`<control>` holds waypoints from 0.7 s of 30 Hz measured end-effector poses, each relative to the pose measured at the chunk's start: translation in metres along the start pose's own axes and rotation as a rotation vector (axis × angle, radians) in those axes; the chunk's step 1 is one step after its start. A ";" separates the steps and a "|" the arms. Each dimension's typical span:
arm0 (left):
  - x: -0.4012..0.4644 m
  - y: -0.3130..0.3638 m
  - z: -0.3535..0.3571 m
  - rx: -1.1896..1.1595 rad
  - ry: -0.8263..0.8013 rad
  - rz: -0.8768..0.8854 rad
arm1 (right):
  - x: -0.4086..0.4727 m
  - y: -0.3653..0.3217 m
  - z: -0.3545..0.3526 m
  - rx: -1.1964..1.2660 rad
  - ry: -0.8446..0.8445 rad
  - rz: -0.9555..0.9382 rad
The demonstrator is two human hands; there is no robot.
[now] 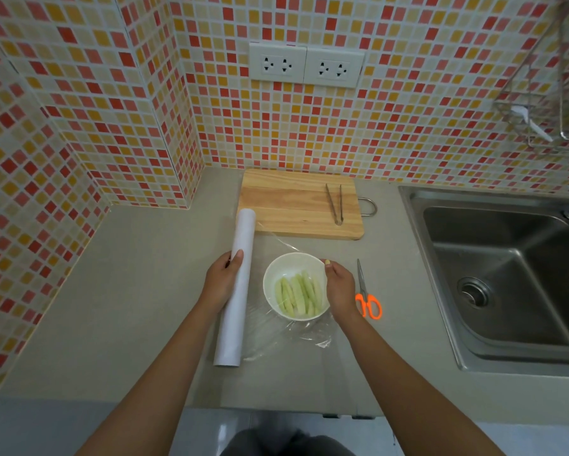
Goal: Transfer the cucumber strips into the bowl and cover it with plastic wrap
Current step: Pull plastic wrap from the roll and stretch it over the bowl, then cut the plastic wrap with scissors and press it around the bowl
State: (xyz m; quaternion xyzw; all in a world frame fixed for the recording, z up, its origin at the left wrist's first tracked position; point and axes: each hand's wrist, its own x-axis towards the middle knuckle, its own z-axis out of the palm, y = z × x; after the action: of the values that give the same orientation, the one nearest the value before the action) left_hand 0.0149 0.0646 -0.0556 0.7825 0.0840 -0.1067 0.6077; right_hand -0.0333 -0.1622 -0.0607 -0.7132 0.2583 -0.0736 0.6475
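The cucumber strips (298, 293) already lie side by side in the white bowl (270, 278), which stands on the grey bench (128, 291) near the middle of the view; the transfer looks done, and the covering is the step in hand. The left hand (222, 279) is closed around the plastic wrap roll (237, 291), which lies at the bowl's 9 o'clock with its long axis running from about 12 to 6; held so, the roll acts as an anchor while film is paid out sideways across the bowl. The right hand (339, 284) sits at the bowl's 3 o'clock, fingers pinched together at the rim, seemingly gripping the free edge of the film (293, 334); the sheet is so clear that I cannot tell exactly where the pinch ends. The film shows as a glossy, wrinkled sheet at the bowl's 6 o'clock and a taut crease at its 12 to 1 o'clock, so it appears stretched over the top; it is not yet cut from the roll.

The orange-handled scissors (367, 299) lie just beyond the right hand at 3 o'clock, blades pointing to 12, probably kept near for cutting the film. The wooden cutting board (293, 205) rests at 12 o'clock against the wall, bare but for metal tongs (335, 204) on its right side; likely set aside once the strips were moved. A steel sink (506, 274) is let into the bench at 3 o'clock; the walls are mosaic tile in red, orange and cream, with a double socket (306, 64) above the board and a wire rack (546, 103) at upper right.
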 end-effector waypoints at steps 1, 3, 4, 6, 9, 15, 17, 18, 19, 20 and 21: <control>0.001 0.000 0.001 0.005 0.003 0.001 | 0.000 -0.003 -0.002 0.003 -0.018 0.007; 0.000 0.001 0.001 0.013 0.007 0.004 | -0.001 -0.009 -0.007 0.007 -0.032 0.022; 0.000 0.001 0.001 0.015 0.006 0.007 | -0.002 -0.012 -0.010 0.014 -0.014 0.022; 0.000 0.002 0.001 0.025 0.004 0.018 | -0.001 -0.018 -0.021 -0.023 0.099 -0.040; -0.001 0.003 0.001 0.042 0.012 0.033 | 0.000 -0.020 -0.052 -0.375 0.273 -0.107; 0.000 -0.001 -0.001 0.056 -0.005 0.034 | -0.006 -0.014 -0.090 -1.078 0.055 0.211; 0.000 0.001 -0.001 0.060 -0.001 0.031 | -0.010 -0.010 -0.088 -1.082 0.046 0.233; 0.001 0.002 -0.001 0.065 0.000 0.031 | -0.011 -0.009 -0.087 -1.080 0.050 0.231; 0.001 0.002 -0.001 0.069 0.001 0.034 | -0.012 -0.008 -0.085 -1.075 0.054 0.226; 0.001 0.003 -0.001 0.072 0.001 0.037 | -0.012 -0.009 -0.082 -1.066 0.057 0.223; 0.001 0.004 -0.001 0.071 -0.001 0.038 | -0.012 -0.010 -0.080 -1.054 0.061 0.226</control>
State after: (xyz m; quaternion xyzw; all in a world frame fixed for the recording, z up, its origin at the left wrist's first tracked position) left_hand 0.0166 0.0647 -0.0520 0.8049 0.0649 -0.0983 0.5816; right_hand -0.0765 -0.2270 -0.0366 -0.9068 0.3539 0.1153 0.1981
